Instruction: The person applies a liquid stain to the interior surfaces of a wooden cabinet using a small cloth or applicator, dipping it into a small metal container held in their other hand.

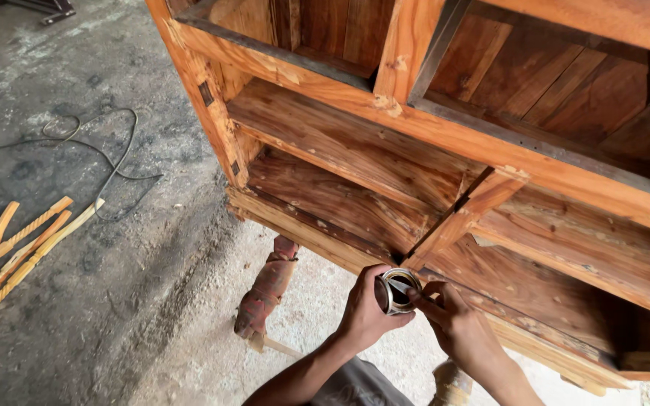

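Note:
My left hand (362,312) grips a small round metal tin (396,290), tilted with its open mouth toward me and dark contents inside. My right hand (457,323) reaches into the tin's mouth with a thin stick or blade pinched in its fingers; the tool's tip is hidden in the tin. Both hands are just in front of the bottom rail of a large reddish-brown wooden cabinet (355,150) with open shelves and an upright divider (464,214).
The cabinet rests on a carved turned leg (266,293) over a grey concrete floor. Several twisted wooden spindles (16,252) lie on the floor at left, beside a loose black cable (110,162). Another leg (451,383) shows below my right forearm.

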